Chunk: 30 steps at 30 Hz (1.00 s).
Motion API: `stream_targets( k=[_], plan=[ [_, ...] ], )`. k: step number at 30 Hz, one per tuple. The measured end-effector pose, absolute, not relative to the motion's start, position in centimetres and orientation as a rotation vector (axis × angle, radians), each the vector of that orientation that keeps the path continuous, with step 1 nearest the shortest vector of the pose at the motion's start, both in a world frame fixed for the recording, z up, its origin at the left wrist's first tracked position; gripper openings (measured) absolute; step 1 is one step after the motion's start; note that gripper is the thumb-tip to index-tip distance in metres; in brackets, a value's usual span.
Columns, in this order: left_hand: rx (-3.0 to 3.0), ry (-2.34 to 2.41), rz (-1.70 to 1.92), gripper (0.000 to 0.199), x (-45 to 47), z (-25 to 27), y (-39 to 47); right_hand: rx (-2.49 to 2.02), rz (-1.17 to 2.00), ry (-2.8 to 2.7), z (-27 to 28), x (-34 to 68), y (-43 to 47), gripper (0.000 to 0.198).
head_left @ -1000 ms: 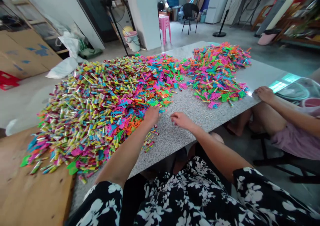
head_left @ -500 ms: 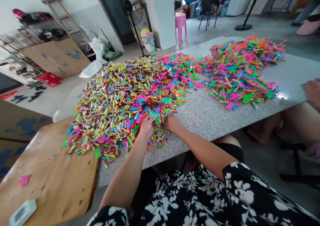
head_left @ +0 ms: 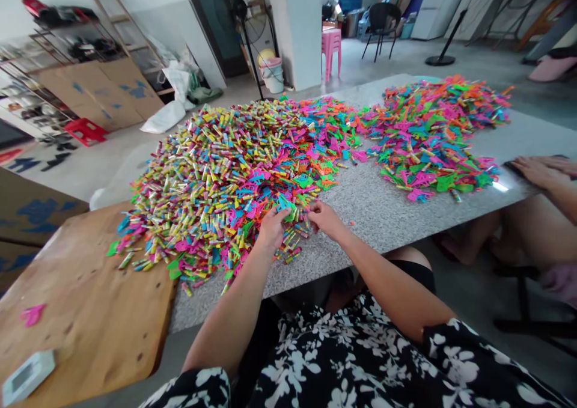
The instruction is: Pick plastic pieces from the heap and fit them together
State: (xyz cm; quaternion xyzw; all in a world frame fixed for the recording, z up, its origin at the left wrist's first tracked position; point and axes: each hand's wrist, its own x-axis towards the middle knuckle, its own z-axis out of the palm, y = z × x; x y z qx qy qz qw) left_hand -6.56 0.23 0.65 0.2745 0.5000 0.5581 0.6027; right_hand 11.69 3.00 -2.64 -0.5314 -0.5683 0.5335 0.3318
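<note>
My left hand [head_left: 273, 228] is at the near edge of a large heap, thumb and fingers pinched on a flat blue-and-green plastic piece [head_left: 285, 204]. Just to its right, my right hand [head_left: 325, 219] has its fingertips closed beside some small tubes; whatever is between them is too small to make out. The heap holds many short tubes [head_left: 211, 155] with yellow, pink and blue wrapping. Mixed in around my hands are flat moulded plastic pieces [head_left: 256, 182] in pink, blue, orange and green.
A second pile of coloured plastic pieces [head_left: 424, 137] lies farther right on the speckled stone tabletop [head_left: 360, 210]. At the left, a wooden board [head_left: 103, 312] carries a pink piece [head_left: 32, 315] and a white device [head_left: 29, 375]. Another person's hands [head_left: 543, 170] rest at the right edge.
My right hand has lifted slightly and shifted right, its fingers showing more clearly. My left hand stays pinched near the same spot. The other person's hands have come further into view.
</note>
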Motion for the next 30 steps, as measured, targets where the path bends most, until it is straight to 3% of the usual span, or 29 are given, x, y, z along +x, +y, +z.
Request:
stream_targets(
  k=[4, 11, 21, 30],
  plan=[
    [0.630, 1.077, 1.292, 0.042, -5.1, 0.7, 0.1, -1.077, 1.632, -1.314, -2.0, 11.2, 2.0, 0.016],
    [0.696, 1.130, 1.296, 0.045, -4.0, 0.8, -0.4, -1.084, 1.427, -1.401, -1.0, 11.8, 1.8, 0.017],
    [0.745, 1.119, 1.281, 0.044, -3.6, 0.5, -0.4, -0.867, 1.643, -0.969, -0.1, 12.2, 1.6, 0.042],
    [0.738, 1.155, 1.283, 0.043, -3.5, 0.5, -0.8, -0.815, 1.630, -1.010, -1.7, 11.8, 1.3, 0.044]
  ],
)
